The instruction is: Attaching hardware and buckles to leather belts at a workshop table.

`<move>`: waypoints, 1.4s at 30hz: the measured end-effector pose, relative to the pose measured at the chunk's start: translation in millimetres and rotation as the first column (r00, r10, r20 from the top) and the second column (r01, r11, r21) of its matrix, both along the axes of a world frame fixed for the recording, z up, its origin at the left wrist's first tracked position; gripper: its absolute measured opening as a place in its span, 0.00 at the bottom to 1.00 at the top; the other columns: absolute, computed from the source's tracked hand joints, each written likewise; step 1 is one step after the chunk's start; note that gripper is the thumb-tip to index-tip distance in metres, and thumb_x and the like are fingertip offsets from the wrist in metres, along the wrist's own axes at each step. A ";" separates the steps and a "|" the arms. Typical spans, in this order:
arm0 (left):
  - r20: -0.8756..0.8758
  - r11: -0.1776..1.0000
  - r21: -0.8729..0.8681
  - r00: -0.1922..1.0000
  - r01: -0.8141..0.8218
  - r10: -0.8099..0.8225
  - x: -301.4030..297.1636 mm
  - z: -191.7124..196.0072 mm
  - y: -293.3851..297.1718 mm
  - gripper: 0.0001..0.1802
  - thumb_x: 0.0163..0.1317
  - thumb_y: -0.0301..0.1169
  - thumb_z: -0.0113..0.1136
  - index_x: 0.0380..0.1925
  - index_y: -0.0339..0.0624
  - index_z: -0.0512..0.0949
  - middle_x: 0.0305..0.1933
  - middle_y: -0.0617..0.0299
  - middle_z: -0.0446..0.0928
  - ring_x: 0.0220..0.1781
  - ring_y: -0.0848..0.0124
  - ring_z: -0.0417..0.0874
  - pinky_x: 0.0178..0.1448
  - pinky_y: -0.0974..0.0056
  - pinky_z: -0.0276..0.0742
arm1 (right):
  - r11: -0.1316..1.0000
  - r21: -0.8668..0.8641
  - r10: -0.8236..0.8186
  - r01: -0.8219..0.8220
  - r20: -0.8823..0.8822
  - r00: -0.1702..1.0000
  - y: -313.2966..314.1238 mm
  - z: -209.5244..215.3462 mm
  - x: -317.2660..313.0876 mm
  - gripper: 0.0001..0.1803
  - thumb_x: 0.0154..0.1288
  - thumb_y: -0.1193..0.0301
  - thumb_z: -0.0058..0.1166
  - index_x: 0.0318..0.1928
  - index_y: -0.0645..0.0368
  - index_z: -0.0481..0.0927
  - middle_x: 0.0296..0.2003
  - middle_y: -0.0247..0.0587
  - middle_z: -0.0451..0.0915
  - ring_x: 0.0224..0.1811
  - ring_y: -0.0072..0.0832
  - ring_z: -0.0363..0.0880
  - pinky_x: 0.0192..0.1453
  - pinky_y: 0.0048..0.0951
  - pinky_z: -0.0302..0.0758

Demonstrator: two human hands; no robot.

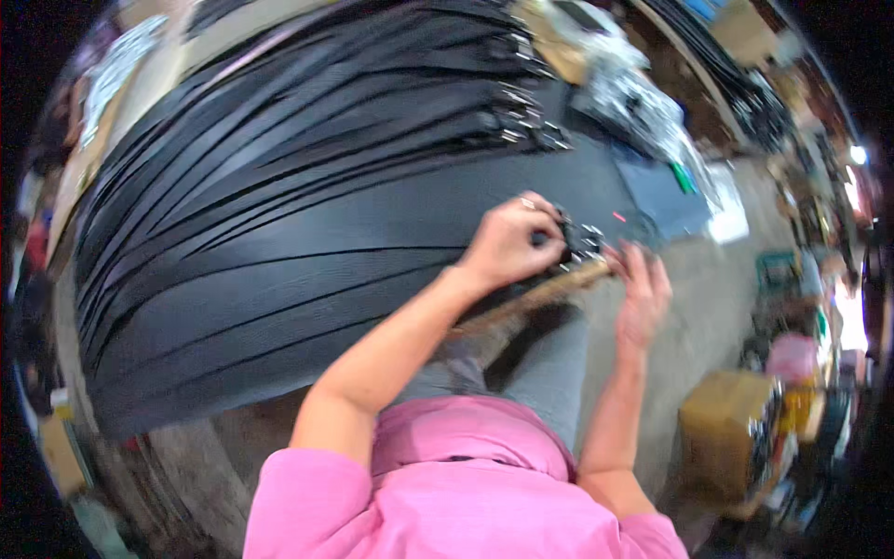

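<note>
Long black straps with metal buckles at one end, which look like belts [279, 168], lie side by side across the dark table. At the table's near right corner, my left hand [510, 240] is closed, its thumb and fingers curled round the black strap end beside several shiny buckles [585, 244]. Just right of these buckles, at the worn table edge [540, 296], is my right hand [641, 293]. Its fingers are apart and slightly bent, a little blurred, and nothing shows in them. A few single straps run leftward from my left hand over the tabletop.
Another row of buckles [517, 116] lies at the far side of the table. Behind it are clear plastic bags [633, 98] and a green object [684, 178]. A cardboard box [726, 433] stands on the floor at right, with more goods around it. Dark straps [745, 93] hang farther back.
</note>
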State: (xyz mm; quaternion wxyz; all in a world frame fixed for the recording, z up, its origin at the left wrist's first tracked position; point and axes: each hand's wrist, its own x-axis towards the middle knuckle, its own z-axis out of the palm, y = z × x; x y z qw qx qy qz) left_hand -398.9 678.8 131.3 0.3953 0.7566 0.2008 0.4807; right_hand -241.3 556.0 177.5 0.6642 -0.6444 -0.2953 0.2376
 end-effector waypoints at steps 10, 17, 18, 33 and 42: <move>-0.119 0.990 -0.113 0.988 0.080 -0.094 -6.8 6.7 8.5 0.04 0.48 0.26 0.67 0.25 0.39 0.83 0.42 0.58 0.81 0.46 0.66 0.81 0.53 0.64 0.74 | 0.988 -0.040 0.150 -0.147 0.412 0.898 -1.8 -22.0 -13.2 0.08 0.62 0.75 0.57 0.41 0.64 0.80 0.41 0.39 0.77 0.32 0.19 0.71 0.32 0.21 0.68; -0.127 0.987 -0.135 0.986 0.088 -0.105 -7.4 10.0 6.1 0.03 0.48 0.25 0.67 0.25 0.39 0.82 0.45 0.57 0.80 0.50 0.66 0.79 0.56 0.64 0.72 | 0.983 -0.106 0.181 -0.147 0.564 0.806 -5.1 -25.0 -18.5 0.08 0.60 0.75 0.57 0.39 0.66 0.78 0.42 0.49 0.78 0.44 0.41 0.77 0.49 0.35 0.72; -0.132 0.987 -0.138 0.986 0.088 -0.106 -7.0 9.6 6.6 0.03 0.49 0.25 0.67 0.24 0.39 0.82 0.46 0.57 0.80 0.51 0.66 0.79 0.57 0.64 0.71 | 0.980 -0.148 0.197 -0.133 0.631 0.751 -5.2 -18.5 -19.7 0.08 0.59 0.76 0.57 0.39 0.67 0.78 0.42 0.50 0.78 0.44 0.41 0.77 0.50 0.35 0.72; -0.166 0.993 -0.092 0.982 0.070 -0.084 -6.3 10.5 5.7 0.04 0.49 0.25 0.67 0.25 0.40 0.82 0.48 0.57 0.79 0.52 0.66 0.78 0.59 0.61 0.69 | 0.976 -0.094 0.207 -0.196 0.669 0.714 -3.7 -21.1 -18.9 0.05 0.57 0.78 0.56 0.34 0.66 0.77 0.41 0.51 0.76 0.46 0.43 0.75 0.50 0.37 0.72; -0.186 0.992 -0.098 0.978 0.075 -0.093 -6.3 11.0 6.5 0.04 0.50 0.26 0.67 0.26 0.39 0.82 0.50 0.57 0.78 0.53 0.66 0.77 0.59 0.63 0.70 | 0.977 -0.098 0.207 -0.191 0.663 0.719 -3.0 -21.0 -18.4 0.05 0.57 0.77 0.56 0.33 0.67 0.76 0.40 0.52 0.76 0.44 0.42 0.75 0.48 0.37 0.72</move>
